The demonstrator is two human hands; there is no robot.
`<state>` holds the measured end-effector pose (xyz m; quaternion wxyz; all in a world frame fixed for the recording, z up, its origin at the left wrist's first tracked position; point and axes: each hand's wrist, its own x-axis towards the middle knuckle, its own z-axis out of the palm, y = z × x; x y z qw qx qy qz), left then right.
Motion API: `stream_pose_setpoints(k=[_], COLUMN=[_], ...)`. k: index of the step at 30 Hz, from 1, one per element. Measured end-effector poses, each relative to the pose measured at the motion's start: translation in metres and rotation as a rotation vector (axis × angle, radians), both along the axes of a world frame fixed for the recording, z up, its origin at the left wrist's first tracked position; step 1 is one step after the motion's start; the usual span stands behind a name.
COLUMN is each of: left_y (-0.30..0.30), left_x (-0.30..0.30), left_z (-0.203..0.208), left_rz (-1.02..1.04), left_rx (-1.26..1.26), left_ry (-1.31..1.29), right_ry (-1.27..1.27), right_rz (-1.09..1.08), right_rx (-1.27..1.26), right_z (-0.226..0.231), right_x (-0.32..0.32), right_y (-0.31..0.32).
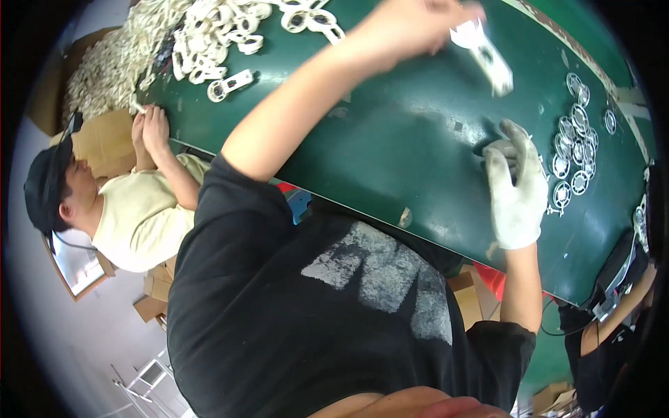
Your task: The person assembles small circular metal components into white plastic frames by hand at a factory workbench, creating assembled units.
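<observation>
My bare left hand [435, 24] reaches across to the far side of the green table, smeared by motion. Its fingers are at the round end of a white plastic fan-shaped housing [493, 66] with a straight handle, which is blurred too and seems to be in their grip. My right hand [517, 184], in a white glove, is over the right part of the table. Its fingers are loosely curved, with the thumb apart and nothing visible between them. Just right of the glove lie several round, spoked grilles [578, 143], clear or whitish, in a loose cluster.
Many white fan-shaped housings [219, 35] are piled at the far left, with one single housing [230, 85] nearer. Left of me a co-worker [132, 202] in a black cap has both hands at the table edge. Another person's arm [620, 313] shows at right.
</observation>
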<state>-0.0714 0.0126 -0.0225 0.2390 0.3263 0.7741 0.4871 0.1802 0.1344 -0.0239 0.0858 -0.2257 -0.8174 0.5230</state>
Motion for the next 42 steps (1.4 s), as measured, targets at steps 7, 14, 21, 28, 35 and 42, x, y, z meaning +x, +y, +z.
stream_pose_setpoints(k=[7,14,21,28,35,42], left_y=[-0.025,-0.116,-0.074,-0.007,0.091,0.180], left_x=[-0.020,0.016,0.054,0.092,0.034,0.022], left_z=[0.096,0.013,0.020,0.007,0.009,-0.004], left_rz=[0.214,0.202,0.042,-0.275,-0.404,-0.698], left_rx=[-0.575,-0.498,-0.218,-0.050,0.176,0.255], left_ry=[0.574,0.826,0.364,-0.028,0.688,1.022], right_ry=[0.112,0.111,0.237,0.002,0.240,0.153], right_rz=[0.060,0.076,0.134,0.029,-0.067,0.123], right_rx=[0.198,0.272,0.377,0.351,0.431,0.507], right_z=[-0.005,0.004,-0.002,0.005,-0.006,0.000], right_x=[-0.002,-0.004,-0.003,-0.013,-0.010,-0.009], right_y=[0.000,-0.007,-0.007,-0.014,0.002,-0.004])
